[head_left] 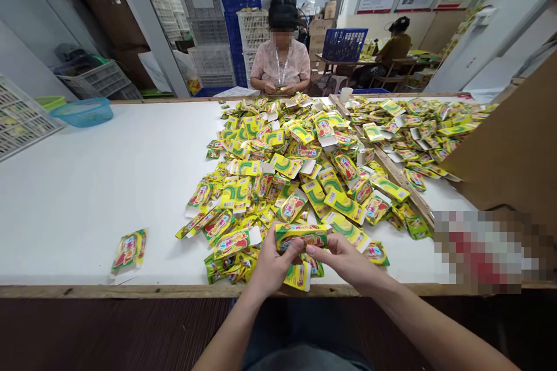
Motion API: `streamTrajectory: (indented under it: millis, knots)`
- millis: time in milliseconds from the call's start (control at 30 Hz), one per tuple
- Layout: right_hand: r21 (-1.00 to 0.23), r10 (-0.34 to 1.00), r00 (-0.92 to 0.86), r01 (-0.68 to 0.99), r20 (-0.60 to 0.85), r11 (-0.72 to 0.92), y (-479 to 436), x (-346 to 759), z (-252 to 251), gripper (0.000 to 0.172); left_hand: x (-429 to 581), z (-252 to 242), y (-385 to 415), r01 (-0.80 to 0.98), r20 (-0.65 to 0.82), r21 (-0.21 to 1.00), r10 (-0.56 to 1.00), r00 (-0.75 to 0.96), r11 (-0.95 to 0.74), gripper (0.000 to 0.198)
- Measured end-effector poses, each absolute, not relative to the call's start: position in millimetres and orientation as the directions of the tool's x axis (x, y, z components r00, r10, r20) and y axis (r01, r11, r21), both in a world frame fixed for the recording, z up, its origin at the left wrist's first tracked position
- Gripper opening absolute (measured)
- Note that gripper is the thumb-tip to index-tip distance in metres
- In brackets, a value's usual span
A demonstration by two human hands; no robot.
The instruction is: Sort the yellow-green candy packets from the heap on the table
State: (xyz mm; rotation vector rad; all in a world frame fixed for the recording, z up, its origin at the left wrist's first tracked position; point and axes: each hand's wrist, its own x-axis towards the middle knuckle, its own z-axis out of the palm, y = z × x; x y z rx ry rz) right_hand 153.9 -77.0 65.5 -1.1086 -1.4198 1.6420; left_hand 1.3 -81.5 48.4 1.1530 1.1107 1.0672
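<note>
Between my two hands I hold a small yellow-and-green candy box (301, 235), lying sideways just above the table's front edge. My left hand (277, 258) is closed around its left end, thumb across the front. At the right end, my right hand (342, 255) grips the same box, its thumb near the lower edge. Just beyond my hands spreads a large heap of similar flat candy boxes (235, 192), several with open white flaps. Small green-and-yellow sachets (221, 266) lie among them near the front. One separate candy box (129, 250) lies to the left on the white table.
A wooden strip (400, 182) divides the white table (96, 185), with more boxes beyond it. A brown cardboard sheet (509, 139) rises at right. Blue basin (82, 112) and white crate (21, 119) stand at left. A co-worker (281, 61) sits opposite; another person sits farther back.
</note>
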Motion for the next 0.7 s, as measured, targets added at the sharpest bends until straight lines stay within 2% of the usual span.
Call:
streamTrajectory:
  millis: [67,133,200,267,367,433,533,600,667,700]
  knots:
    - [-0.993,0.963,-0.242,0.032,-0.119,-0.115,-75,154,59,0.036,3,47,-79,-0.088,-0.085,0.992,0.993,0.084,0.093,0.047]
    - [-0.997,0.999,0.045,0.078,-0.013,-0.017,-73,157,54,0.037,5,45,-78,-0.084,-0.115,0.989,0.993,0.032,0.117,0.046]
    - [-0.993,0.975,0.22,0.118,0.024,-0.002,-72,163,51,0.049,5,43,-80,-0.029,-0.122,0.992,0.989,0.083,0.124,0.045]
    - [-0.991,0.983,0.142,0.05,-0.12,-0.128,-76,169,48,0.059,3,41,-84,0.074,-0.068,0.996,0.978,0.198,0.054,0.04]
    - [-0.938,0.939,-0.084,-0.072,-0.332,-0.338,-86,176,43,0.046,3,38,-93,0.261,-0.027,0.965,0.969,0.244,-0.039,0.033]
    - [-0.918,0.919,-0.109,-0.079,-0.379,-0.388,-89,181,40,0.04,7,34,-97,0.325,-0.062,0.945,0.972,0.226,-0.015,0.035]
    - [-0.913,0.909,-0.081,0.047,-0.408,-0.406,-70,207,52,0.036,13,28,-101,0.258,-0.111,0.966,0.936,0.334,0.022,0.046]
    - [-0.934,0.948,0.053,0.164,-0.314,-0.319,-39,242,77,0.032,12,26,-100,0.18,-0.107,0.983,0.924,0.366,0.043,0.058]
    - [-0.963,0.936,0.352,0.241,-0.028,-0.119,-2,287,111,0.031,4,25,-96,0.145,-0.097,0.988,0.952,0.29,0.057,0.064]
    - [-0.952,0.825,0.547,0.305,0.14,-0.04,14,307,128,0.034,-2,25,-93,0.15,-0.089,0.987,0.969,0.228,0.056,0.062]
